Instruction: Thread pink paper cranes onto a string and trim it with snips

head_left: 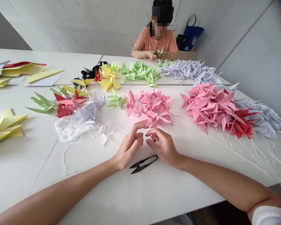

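Observation:
My left hand (130, 144) and my right hand (163, 146) face each other over the table, fingertips a short gap apart. Fine white thread (143, 146) shows faintly between them; each hand pinches it, though its ends are hard to follow. On the left, the index finger reaches forward while the thumb presses against curled fingers. Black thread snips (144, 164) lie on the table just below my hands, touched by neither. Right beyond my fingertips is a loose ring of pink folded paper cranes (151, 104).
A tangle of white string (71, 129) lies left, beside white cranes (89, 111). Strung pink cranes (208, 104) are heaped right, strings trailing. Green cranes (141, 73) and black thread (90, 73) sit farther back. Across the table, a person (158, 37) holds scissors and a green crane.

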